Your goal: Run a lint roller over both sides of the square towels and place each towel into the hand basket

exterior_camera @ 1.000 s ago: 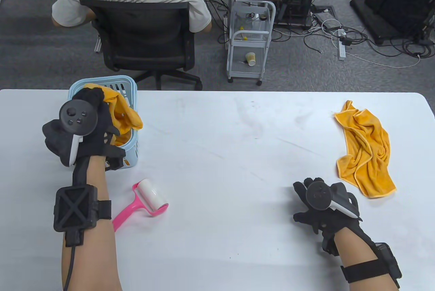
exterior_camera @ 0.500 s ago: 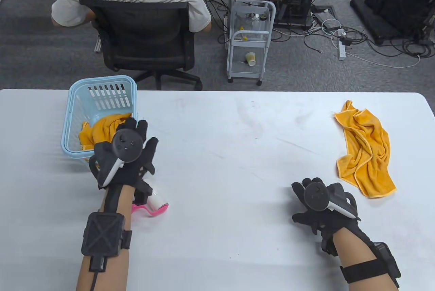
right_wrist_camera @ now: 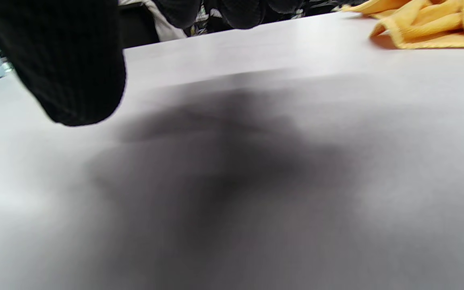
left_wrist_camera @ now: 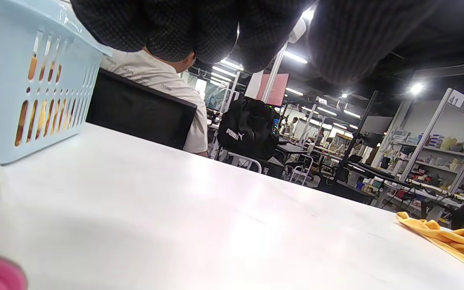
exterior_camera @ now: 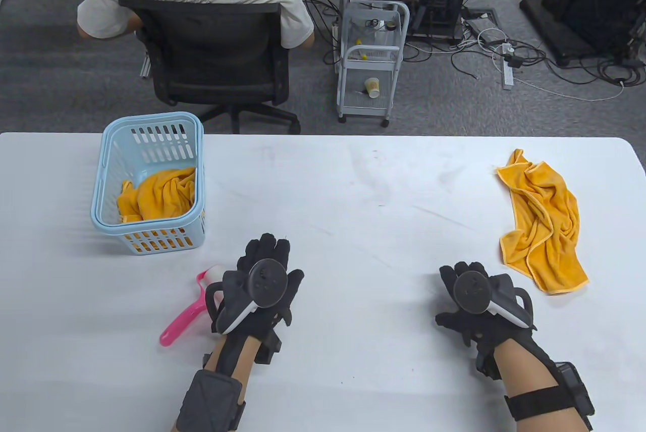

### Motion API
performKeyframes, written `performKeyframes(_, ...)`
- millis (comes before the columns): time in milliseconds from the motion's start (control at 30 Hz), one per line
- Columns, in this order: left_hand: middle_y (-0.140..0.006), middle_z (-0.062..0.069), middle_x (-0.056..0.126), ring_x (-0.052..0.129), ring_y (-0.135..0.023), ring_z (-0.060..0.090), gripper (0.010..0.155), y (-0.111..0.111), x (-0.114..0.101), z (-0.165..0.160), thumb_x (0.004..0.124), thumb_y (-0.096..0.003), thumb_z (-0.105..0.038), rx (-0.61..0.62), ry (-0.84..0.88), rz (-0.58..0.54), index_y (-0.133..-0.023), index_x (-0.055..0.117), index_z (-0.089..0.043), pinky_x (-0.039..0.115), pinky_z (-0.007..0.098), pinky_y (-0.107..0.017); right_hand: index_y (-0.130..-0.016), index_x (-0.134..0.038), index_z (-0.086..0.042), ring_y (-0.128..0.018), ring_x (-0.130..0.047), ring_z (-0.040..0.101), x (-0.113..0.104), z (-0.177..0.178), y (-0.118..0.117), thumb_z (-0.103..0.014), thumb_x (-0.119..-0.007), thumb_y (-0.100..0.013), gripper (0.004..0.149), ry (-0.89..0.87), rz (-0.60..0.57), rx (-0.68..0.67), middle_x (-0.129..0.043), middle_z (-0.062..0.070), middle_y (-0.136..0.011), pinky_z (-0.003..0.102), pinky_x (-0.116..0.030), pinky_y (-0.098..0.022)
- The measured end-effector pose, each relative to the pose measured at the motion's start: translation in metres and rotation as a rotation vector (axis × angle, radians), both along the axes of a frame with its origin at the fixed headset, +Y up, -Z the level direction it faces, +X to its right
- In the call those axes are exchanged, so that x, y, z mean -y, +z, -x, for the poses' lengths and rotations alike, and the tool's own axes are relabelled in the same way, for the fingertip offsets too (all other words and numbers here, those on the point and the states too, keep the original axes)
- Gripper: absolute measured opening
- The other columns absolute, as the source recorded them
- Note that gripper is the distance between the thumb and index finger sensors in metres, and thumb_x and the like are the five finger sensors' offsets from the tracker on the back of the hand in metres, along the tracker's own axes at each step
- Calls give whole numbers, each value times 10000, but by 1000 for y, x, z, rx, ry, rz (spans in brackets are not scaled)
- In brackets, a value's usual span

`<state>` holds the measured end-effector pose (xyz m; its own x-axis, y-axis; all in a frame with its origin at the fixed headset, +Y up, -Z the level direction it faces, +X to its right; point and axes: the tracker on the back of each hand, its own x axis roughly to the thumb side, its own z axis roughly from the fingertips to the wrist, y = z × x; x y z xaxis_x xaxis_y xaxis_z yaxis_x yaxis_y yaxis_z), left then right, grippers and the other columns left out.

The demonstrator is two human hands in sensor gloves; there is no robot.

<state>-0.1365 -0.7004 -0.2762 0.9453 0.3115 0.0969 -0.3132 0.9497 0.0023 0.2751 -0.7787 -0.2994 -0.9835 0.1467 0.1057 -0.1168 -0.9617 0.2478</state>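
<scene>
White, smooth desk (exterior_camera: 353, 200): slotted blue plastic basket (exterior_camera: 113, 169) cradles one crumpled orange towel (exterior_camera: 159, 195); another towel (exterior_camera: 545, 220) far right. Both hands (exterior_camera: 265, 280) (exterior_camera: 477, 295) hover spread, empty, beside the pink lint roller (exterior_camera: 186, 313).

A pale blue slotted hand basket (exterior_camera: 108, 159) is standing upright near the table's far left corner, and a crumpled orange square towel (exterior_camera: 159, 195) is lying bunched inside it, showing through the slots in the left wrist view. A second orange towel (exterior_camera: 545, 222), rumpled and partly folded over itself, is lying well apart on the right side of the table. A pink-handled lint roller (exterior_camera: 184, 313) is lying just in front of the basket, its white roll mostly hidden, so its exact angle is probably unclear.
</scene>
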Motion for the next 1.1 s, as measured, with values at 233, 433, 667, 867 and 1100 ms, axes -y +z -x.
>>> performKeyframes(233,-1180,139,540,594,-1067,487,644,-1,4,7,778,-493,-530,5,6,4,-1049,649,-231,586,619,-723,-1124,-321,-171,-1055,-285,502,-16,-62,-31,-549,-875,-436,960,38,-56,342,-315,201,-1160,710,-420,-702)
performKeyframes(433,-1181,139,540,592,-1068,488,647,-1,1,11,777,-494,-534,7,20,-5,-1049,650,-228,584,620,-723,-1117,-309,-134,-1045,-280,511,-18,-103,-52,-558,-823,-466,932,117,-46,559,-248,213,-1147,702,-425,-697)
performKeyframes(667,-1179,140,547,599,-1066,489,648,0,2,11,777,-491,-536,22,15,-1,-1047,654,-226,585,621,-722,-1108,-318,-89,-1031,-312,528,3,-116,-70,-525,-733,-521,840,282,22,683,-238,234,-1132,696,-453,-683)
performKeyframes(867,-1179,141,542,598,-1066,490,654,-1,3,10,777,-490,-537,38,15,11,-1051,644,-228,586,621,-723,-1087,-554,-121,-983,-564,500,19,-123,-78,-467,-731,-539,672,264,36,751,-513,234,-1107,663,-546,-664)
performKeyframes(1100,-1179,140,544,601,-1064,490,654,-1,3,9,777,-489,-538,48,20,12,-1050,645,-229,586,621,-723,-873,-801,-203,-869,-756,411,16,-120,-80,-351,-812,-514,388,345,-61,729,-706,168,-998,630,-628,-644)
